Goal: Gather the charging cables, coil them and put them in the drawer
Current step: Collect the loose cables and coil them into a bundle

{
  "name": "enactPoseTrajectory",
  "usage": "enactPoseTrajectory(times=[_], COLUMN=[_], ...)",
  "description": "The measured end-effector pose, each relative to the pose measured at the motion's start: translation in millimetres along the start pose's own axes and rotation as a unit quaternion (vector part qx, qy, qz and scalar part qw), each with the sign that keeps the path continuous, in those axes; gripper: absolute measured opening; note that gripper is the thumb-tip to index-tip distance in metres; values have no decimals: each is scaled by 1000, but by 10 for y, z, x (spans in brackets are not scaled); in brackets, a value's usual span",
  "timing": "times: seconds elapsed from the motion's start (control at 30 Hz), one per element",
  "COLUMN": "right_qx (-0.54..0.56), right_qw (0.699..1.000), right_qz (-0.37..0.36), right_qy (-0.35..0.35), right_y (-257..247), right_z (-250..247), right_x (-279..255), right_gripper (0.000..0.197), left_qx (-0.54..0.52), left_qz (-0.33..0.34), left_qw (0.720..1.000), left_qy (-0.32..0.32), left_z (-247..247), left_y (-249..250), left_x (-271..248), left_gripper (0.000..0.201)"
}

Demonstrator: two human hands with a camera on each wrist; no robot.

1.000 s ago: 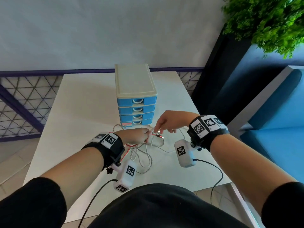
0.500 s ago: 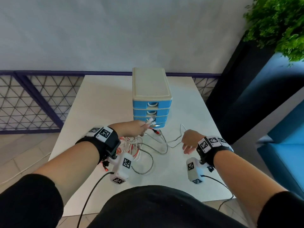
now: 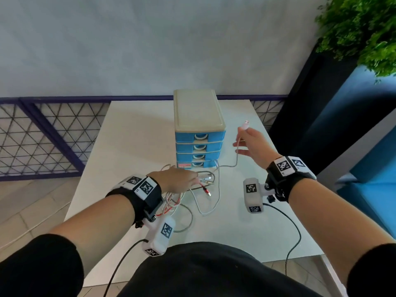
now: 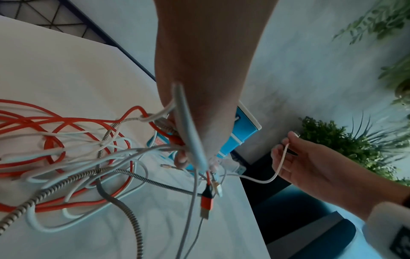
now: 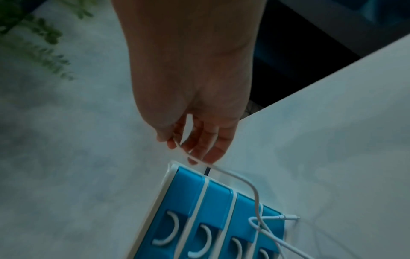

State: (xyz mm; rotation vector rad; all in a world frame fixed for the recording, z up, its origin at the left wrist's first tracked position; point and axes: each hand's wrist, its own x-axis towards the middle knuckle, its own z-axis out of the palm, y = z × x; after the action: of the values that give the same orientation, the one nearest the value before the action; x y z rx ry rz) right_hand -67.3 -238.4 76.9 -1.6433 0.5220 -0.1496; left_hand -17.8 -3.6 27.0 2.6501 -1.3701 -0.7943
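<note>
A tangle of charging cables (image 3: 192, 198), red, white and braided, lies on the white table (image 3: 139, 136) in front of the blue four-drawer unit (image 3: 199, 129). All of its drawers are closed. My left hand (image 3: 192, 179) grips a bunch of cable ends just before the bottom drawer; the left wrist view shows the red cable (image 4: 66, 121) and the braided cable (image 4: 124, 206) trailing from my left hand (image 4: 184, 157). My right hand (image 3: 242, 138), raised to the right of the unit, pinches a white cable (image 3: 236, 155) near its plug (image 3: 245, 124). That white cable (image 5: 233, 173) hangs down past the drawers (image 5: 221, 201).
A purple lattice railing (image 3: 42, 136) runs to the left of the table and a grey wall stands behind it. A green plant (image 3: 364, 28) and a blue sofa (image 3: 375, 179) stand on the right. The table's right edge lies close to my right wrist.
My right hand rose from low over the table's right side to beside the top drawers, lifting a white cable's end. My left hand kept its hold on the bundle.
</note>
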Motion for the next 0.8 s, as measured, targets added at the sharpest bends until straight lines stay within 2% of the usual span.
enactPoseTrajectory(times=[0.07,0.13,0.23,0.3,0.4,0.53,0.6,0.73,0.8], right_qx=[-16,-19,28,58,76,8,-8,7,-26], right_qw=[998,997,996,995,996,999,999,995,992], right_qz=[2,10,29,33,25,34,48,40,18], right_qy=[-53,-79,-82,-69,-31,-10,-17,-96,-119], right_y=[-8,-9,14,-6,-82,-97,-97,-145,-181], right_z=[125,247,380,446,495,488,507,663,719], right_x=[-65,-128,-168,-170,-144,-75,-88,-193,-206], right_gripper=[24,22,27,29,29,29,31,24,29], left_qx=[-84,-193,-372,-462,-532,-612,-626,-636,-655], left_qz=[-2,7,21,25,27,27,25,48,54], left_qw=[995,975,904,851,802,737,725,734,719], left_qy=[47,113,212,248,268,286,287,234,227], left_z=[-40,-107,-218,-259,-266,-264,-289,-343,-368], left_y=[-1,39,115,131,143,177,163,235,316], left_x=[31,44,88,103,106,133,160,183,183], left_gripper=[33,33,31,30,33,29,29,27,27])
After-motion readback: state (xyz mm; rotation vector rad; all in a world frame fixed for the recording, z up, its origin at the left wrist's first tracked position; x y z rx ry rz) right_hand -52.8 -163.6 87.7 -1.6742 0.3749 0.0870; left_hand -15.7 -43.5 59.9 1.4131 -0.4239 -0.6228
